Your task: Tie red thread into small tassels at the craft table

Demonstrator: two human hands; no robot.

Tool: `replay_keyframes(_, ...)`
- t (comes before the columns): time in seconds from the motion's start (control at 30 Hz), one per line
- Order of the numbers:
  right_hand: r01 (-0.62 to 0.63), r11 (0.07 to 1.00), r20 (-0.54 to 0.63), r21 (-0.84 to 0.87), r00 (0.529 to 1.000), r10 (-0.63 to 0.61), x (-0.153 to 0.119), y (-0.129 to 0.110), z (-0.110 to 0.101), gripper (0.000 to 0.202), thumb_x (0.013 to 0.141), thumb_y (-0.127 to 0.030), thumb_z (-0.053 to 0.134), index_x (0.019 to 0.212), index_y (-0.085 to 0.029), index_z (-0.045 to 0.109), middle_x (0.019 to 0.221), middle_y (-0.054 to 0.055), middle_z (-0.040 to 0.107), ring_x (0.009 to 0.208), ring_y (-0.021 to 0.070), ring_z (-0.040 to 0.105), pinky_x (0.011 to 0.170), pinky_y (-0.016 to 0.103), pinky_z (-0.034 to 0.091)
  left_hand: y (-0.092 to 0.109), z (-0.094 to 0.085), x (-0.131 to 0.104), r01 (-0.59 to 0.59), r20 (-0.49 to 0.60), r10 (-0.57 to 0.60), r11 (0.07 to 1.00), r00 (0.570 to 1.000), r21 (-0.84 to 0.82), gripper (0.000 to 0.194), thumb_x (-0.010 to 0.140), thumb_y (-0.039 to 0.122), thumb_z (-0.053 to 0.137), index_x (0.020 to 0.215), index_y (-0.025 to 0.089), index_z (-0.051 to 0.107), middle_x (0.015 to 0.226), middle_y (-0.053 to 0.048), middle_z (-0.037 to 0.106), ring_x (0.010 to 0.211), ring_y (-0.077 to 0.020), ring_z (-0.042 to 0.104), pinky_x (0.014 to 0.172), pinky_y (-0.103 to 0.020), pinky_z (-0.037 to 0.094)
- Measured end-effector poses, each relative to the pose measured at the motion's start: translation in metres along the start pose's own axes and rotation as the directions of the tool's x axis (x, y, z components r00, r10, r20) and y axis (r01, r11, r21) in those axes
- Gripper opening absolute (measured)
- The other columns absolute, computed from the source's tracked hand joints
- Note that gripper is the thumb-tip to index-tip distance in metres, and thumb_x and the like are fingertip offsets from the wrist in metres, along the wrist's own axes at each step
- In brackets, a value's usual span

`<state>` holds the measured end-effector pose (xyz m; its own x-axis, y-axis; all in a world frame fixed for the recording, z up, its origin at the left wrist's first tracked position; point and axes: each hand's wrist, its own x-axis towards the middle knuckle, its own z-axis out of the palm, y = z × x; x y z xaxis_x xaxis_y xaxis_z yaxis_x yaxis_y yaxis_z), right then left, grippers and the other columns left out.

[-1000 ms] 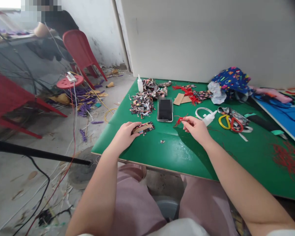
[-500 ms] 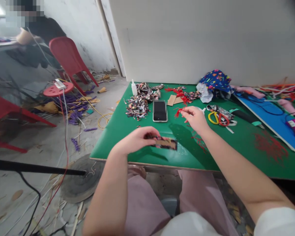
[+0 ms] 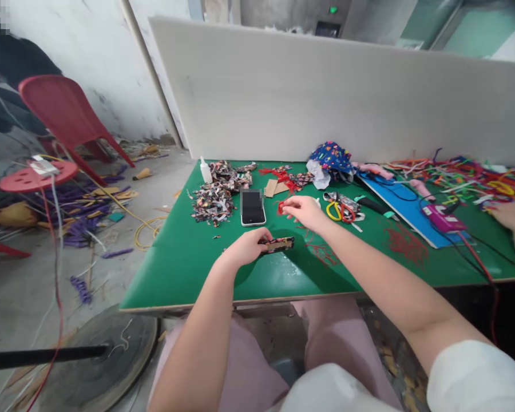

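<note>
Over the green tabletop (image 3: 189,257), my left hand (image 3: 249,247) is closed on a short strip of cardboard (image 3: 278,245) with dark flowered fabric around it. A little farther forward and to the right, my right hand (image 3: 306,212) pinches a small bunch of red thread (image 3: 280,208) between thumb and fingers. The two hands are apart. Just left of the right hand lies a phone (image 3: 252,206) with a dark screen. Scissors (image 3: 335,211) with a yellow and a red handle rest to its right. Loose red threads (image 3: 321,253) are scattered below the right wrist.
A heap of flowered fabric pieces (image 3: 212,200) and a white bottle (image 3: 205,171) stand at the back left. Cardboard pieces (image 3: 275,187) lie behind the phone. On the right are a blue board (image 3: 405,209), a magenta device (image 3: 444,218) and another person's hand (image 3: 508,217).
The view has swung right and up, so things sit farther left. Another person's hand now shows at the right edge. Both my hands keep hold of the same things.
</note>
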<state>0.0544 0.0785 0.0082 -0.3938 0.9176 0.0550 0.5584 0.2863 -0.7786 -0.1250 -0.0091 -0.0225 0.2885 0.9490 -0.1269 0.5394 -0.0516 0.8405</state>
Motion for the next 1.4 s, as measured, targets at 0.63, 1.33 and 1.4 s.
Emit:
replay_keyframes(0.63,-0.145,0.767,-0.296,-0.625,0.953,-0.06,-0.051,0.04,-0.047,0.041,0.091,-0.04,0.032,0.089,-0.019,0.068,0.074,0.008,0.067,0.067,0.018,0.06,0.06,0.027,0.037,0.028,0.023,0.014,-0.159,0.133,0.119,0.924,0.984,0.348,0.03,0.079,0.025,0.05,0.105,0.018,0.062,0.097,-0.01,0.059,0.084,-0.0206,0.058,0.075,-0.028,0.042)
replay_keyframes(1.33,0.148,0.982,-0.335,-0.114,0.925,-0.179,-0.019,0.025,-0.104,0.018,0.082,-0.035,0.05,0.091,-0.021,0.058,0.069,-0.001,0.057,0.053,0.011,0.053,0.05,0.024,0.045,0.05,0.018,0.011,-0.344,-0.311,0.369,0.929,0.876,0.134,0.023,0.086,0.028,0.048,0.104,0.021,0.06,0.105,-0.006,0.061,0.097,-0.0179,0.058,0.085,-0.032,0.048)
replay_keyframes(1.4,0.179,0.984,-0.329,-0.01,0.929,-0.172,-0.028,0.005,-0.101,0.015,0.081,-0.032,0.053,0.089,-0.021,0.058,0.073,0.0,0.059,0.054,0.0102,0.053,0.049,0.023,0.045,0.052,0.019,0.013,-0.373,-0.411,0.362,0.926,0.837,0.057,0.025,0.085,0.028,0.049,0.107,0.022,0.059,0.108,-0.007,0.06,0.096,-0.0172,0.059,0.082,-0.031,0.05)
